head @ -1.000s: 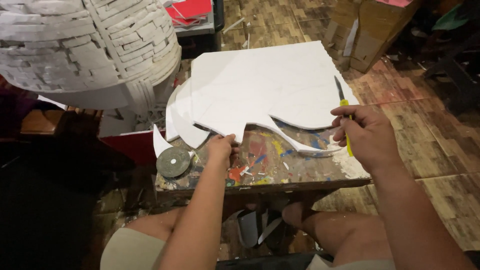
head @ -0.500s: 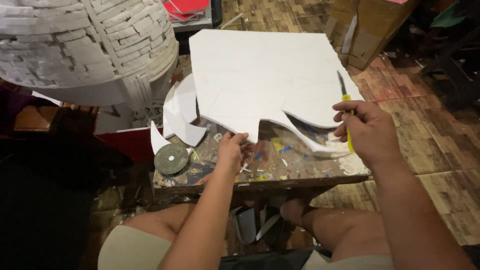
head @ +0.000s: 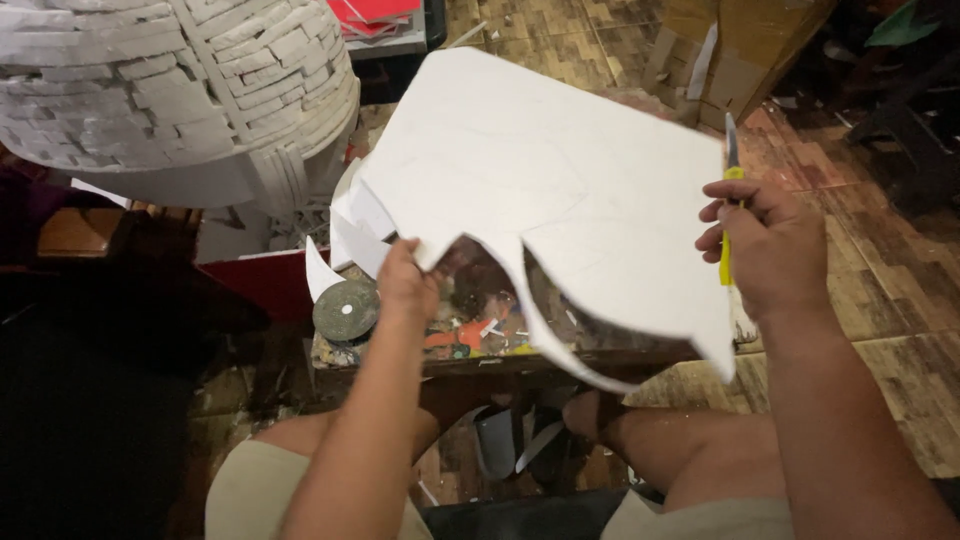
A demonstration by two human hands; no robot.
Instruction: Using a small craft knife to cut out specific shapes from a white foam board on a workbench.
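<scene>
Since the earlier frames, the white foam board (head: pixel 560 190) has come up off the table: it lay flat on the paint-stained work table (head: pixel 470 340) and now tilts above it, its cut lower edge lifted clear of the surface. Your left hand (head: pixel 405 280) has shifted from pressing on the tabletop to pinching the board at its lower left notch, fingers closed on the edge. Your right hand (head: pixel 765 245) has risen with the board and grips its right edge; the same hand is clenched around a yellow-handled craft knife (head: pixel 728 200), blade pointing up and away from you. The board shows faint drawn lines and a scalloped cut-out along the near side, ending in a sharp point at the lower right. Beneath it, smaller white offcuts (head: pixel 345 225) lie stacked at the table's left end, just beside a round, dark tape roll (head: pixel 346 310). A large pale structure of layered strips (head: pixel 170 90) stands to the upper left, apart from the board. Cardboard boxes (head: pixel 740 50) sit on the wooden floor beyond. Your knees show below the table.
</scene>
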